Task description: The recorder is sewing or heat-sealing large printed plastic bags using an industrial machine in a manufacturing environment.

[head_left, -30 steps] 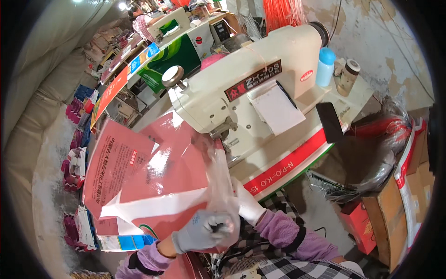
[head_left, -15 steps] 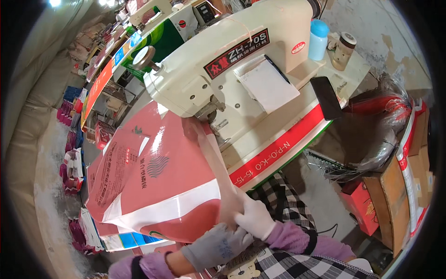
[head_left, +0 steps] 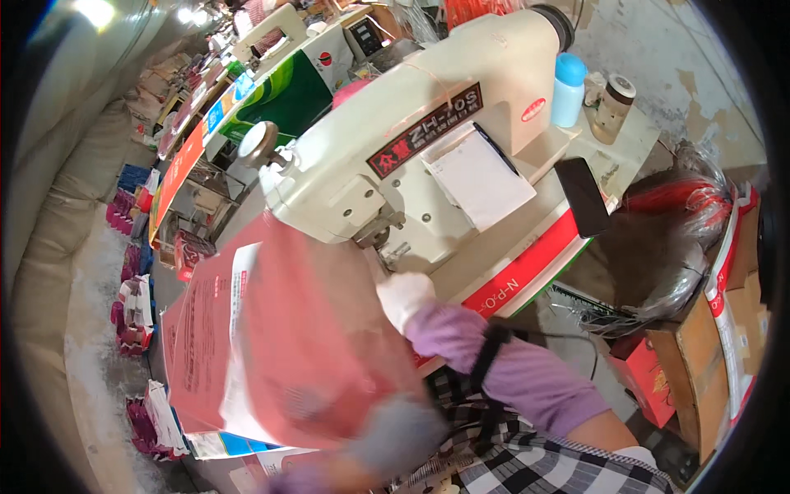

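A large red plastic sack (head_left: 317, 329) with a white band lies under the head of a cream sewing machine (head_left: 346, 173), partly smeared by motion. At the sack's right edge, just below the presser foot (head_left: 380, 235), is my right hand (head_left: 405, 298) in a white glove. Its fingers are closed on that edge; the fingertips are partly hidden. My left hand (head_left: 399, 436), in a grey glove, is against the sack's near corner. Motion blurs its fingers, so its grip does not show.
A notepad with a pen (head_left: 481, 181) leans on the machine. Beside it are a black phone (head_left: 581, 198), a blue bottle (head_left: 568, 90) and a lidded jar (head_left: 613, 109). Cardboard boxes (head_left: 699, 362) stand on the right. Folded stacks of sacks (head_left: 152, 420) line the left.
My right hand has moved up and away from my left hand to the sack's edge by the presser foot. The sack has shifted and turned, its printed face now blurred.
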Demonstrator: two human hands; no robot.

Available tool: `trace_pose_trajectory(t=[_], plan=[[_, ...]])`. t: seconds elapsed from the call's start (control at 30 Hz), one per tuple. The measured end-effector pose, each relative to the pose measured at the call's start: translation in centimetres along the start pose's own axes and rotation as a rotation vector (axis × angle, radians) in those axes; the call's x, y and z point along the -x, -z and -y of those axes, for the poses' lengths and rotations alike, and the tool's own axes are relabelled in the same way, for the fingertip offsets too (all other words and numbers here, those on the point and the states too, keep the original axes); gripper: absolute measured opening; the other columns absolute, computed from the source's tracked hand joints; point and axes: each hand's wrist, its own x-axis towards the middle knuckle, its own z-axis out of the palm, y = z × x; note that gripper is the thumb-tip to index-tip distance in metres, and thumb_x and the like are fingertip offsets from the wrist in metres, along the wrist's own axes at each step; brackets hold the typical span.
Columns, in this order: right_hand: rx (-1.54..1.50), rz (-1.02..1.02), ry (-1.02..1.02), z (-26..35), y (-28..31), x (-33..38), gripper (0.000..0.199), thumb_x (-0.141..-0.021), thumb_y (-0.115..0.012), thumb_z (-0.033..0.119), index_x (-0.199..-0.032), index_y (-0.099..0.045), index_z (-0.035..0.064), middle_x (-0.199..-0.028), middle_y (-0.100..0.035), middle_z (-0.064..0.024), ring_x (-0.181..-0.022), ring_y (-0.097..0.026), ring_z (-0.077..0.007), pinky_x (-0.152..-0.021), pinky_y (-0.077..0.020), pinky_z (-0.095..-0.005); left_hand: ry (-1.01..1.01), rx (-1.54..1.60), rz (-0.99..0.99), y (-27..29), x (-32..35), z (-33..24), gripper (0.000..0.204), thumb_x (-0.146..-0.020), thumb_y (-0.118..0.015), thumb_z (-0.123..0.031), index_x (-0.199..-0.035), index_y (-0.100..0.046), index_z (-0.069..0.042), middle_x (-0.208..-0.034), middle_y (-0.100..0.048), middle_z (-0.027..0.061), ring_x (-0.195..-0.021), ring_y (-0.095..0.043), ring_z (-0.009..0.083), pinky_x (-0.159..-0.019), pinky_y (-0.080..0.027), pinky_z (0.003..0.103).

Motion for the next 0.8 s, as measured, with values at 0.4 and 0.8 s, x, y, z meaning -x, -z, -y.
trace_pose_trajectory(t=[0.4, 0.8], plan=[[-1.26, 0.007, -0.144, -1.0, -5.4, 10.0, 0.048, -0.092, -0.048, 0.017, -0.138, -0.042, 0.0014, -0.101, -0.067, -0.0169, -0.096, -0.064, -0.0251, -0.085, -0.0482, -0.0373, 0.751, 1.584, -0.101, 1.5, 3.9, 1.3, 0.029, -0.093, -0.061, -0.012, -0.121, -0.057, -0.003, -0.104, -0.063, -0.0015, -0.087, -0.059, 0.008, -0.071, -0.049, 0.024], [-1.347, 0.038, -0.189, 0.1, -2.6, 22.0, 0.041, -0.092, -0.045, 0.007, -0.131, -0.053, 0.0065, -0.12, -0.062, -0.017, -0.106, -0.064, -0.0263, -0.095, -0.0474, -0.0337, 0.114, -0.066, -0.017, -0.9, 0.6, -2.5, 0.021, -0.077, -0.063, -0.026, -0.068, -0.058, -0.008, -0.053, -0.052, 0.005, -0.05, -0.059, 0.0259, -0.048, -0.044, 0.038]])
